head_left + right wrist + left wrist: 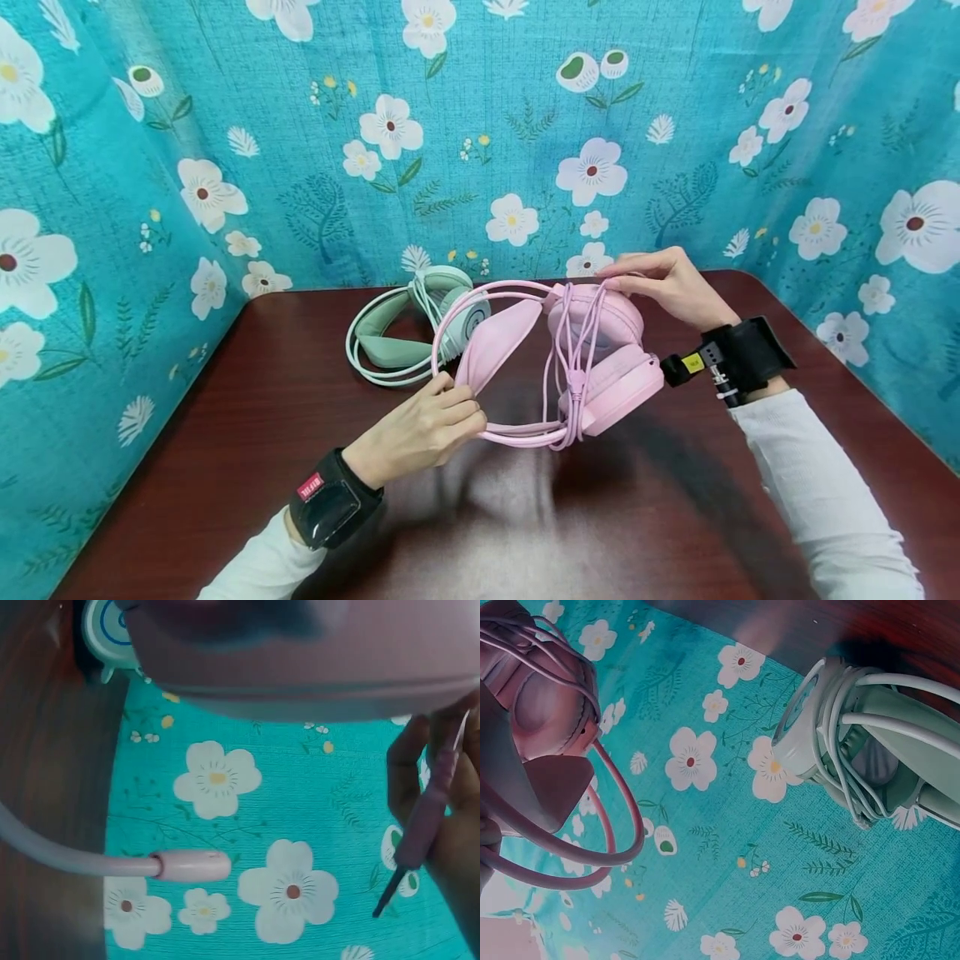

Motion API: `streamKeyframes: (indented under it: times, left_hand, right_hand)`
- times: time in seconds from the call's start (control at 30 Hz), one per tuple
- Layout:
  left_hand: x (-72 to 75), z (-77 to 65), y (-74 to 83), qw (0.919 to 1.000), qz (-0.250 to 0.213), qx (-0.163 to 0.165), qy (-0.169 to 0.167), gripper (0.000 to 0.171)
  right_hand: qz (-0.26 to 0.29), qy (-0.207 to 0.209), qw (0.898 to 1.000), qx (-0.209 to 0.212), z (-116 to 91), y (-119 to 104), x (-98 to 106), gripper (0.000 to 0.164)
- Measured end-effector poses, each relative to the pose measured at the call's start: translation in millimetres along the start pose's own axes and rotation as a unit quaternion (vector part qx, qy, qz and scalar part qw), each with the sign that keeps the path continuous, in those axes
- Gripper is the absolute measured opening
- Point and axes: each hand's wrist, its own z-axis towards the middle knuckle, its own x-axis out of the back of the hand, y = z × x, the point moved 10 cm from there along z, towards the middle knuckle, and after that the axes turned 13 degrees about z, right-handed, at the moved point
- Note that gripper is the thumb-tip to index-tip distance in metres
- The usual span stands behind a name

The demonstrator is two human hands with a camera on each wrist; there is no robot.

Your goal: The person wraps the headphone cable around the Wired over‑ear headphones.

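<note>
A pair of pink headphones point(501, 337) is held up over the table, tilted, with its cushioned headband toward the left and both ear cups toward the right. My left hand point(420, 425) grips the headband, fingers curled around its thin outer bands. Pink cable loops point(576, 375) are bundled around the ear cups. At the upper ear cup point(600, 317), my right hand point(667, 283) pinches the cable between thumb and fingers. The right wrist view shows a slim pink plug point(424, 825) with a dark tip beside those fingers, and another pink cable end point(193, 866) dangling.
Mint-green headphones point(390, 337), their cable wrapped around the ear cups, lie on the dark red-brown table point(300, 417) behind my left hand. A blue floral curtain point(480, 125) hangs along the table's back and sides.
</note>
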Motion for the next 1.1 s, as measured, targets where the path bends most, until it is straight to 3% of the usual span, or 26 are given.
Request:
streamKeyframes:
  times: [0.1, 0.2, 0.33, 0.47, 0.53, 0.67, 0.73, 0.83, 0.97, 1.03, 1.1]
  left_hand:
    - [0.4, -0.3, 0.8, 1.0, 0.001, -0.001, -0.001, 0.037]
    - [1.1, -0.4, 1.9, 1.0, 0.0, -0.003, -0.001, 0.037]
    - [1.5, -0.3, 2.0, 1.0, -0.006, 0.0, -0.002, 0.037]
    - [0.7, -0.6, 1.3, 0.9999, -0.013, 0.003, -0.004, 0.038]
    - [0.4, -0.9, 0.9, 0.9999, -0.014, 0.004, -0.004, 0.038]
    - [0.2, -1.8, -0.1, 0.9997, -0.023, 0.009, -0.004, 0.039]
    - [-0.1, -2.3, 0.0, 0.9996, -0.026, 0.01, -0.003, 0.039]
    - [-0.4, -2.8, 0.8, 0.9995, -0.03, 0.01, 0.001, 0.039]
    - [-0.5, -2.3, 1.8, 0.9995, -0.03, 0.011, 0.008, 0.039]
    - [-1.1, -1.7, 1.7, 0.9994, -0.031, 0.012, 0.009, 0.037]
    - [-2.5, -1.3, 1.2, 0.9993, -0.035, 0.014, 0.008, 0.03]
  right_hand:
    - [0.037, 0.001, 0.999, 0.011, -3.4, 3.9, 2.0, 0.032]
    - [0.115, 0.009, 0.993, 0.022, -5.4, 12.1, 3.2, 0.032]
    - [0.235, 0.04, 0.97, 0.037, -8.4, 27.9, 5.7, 0.024]
    - [0.299, 0.076, 0.95, 0.054, -13.5, 42.4, 7.8, 0.017]
    - [0.28, 0.104, 0.953, 0.056, -16.5, 47.2, 8.4, 0.016]
    - [0.164, 0.162, 0.972, 0.045, -23.9, 50.2, 7.7, 0.02]
    - [0.128, 0.168, 0.977, 0.03, -27.6, 52.0, 5.2, 0.029]
    - [0.14, 0.179, 0.974, -0.025, -34.2, 60.4, 1.7, 0.036]
    - [0.111, 0.219, 0.957, -0.155, -50.7, 79.1, 3.9, 0.036]
    - [0.124, 0.215, 0.947, -0.205, -58.6, 88.2, 1.9, 0.049]
    - [0.148, 0.183, 0.947, -0.219, -61.9, 92.6, -3.2, 0.06]
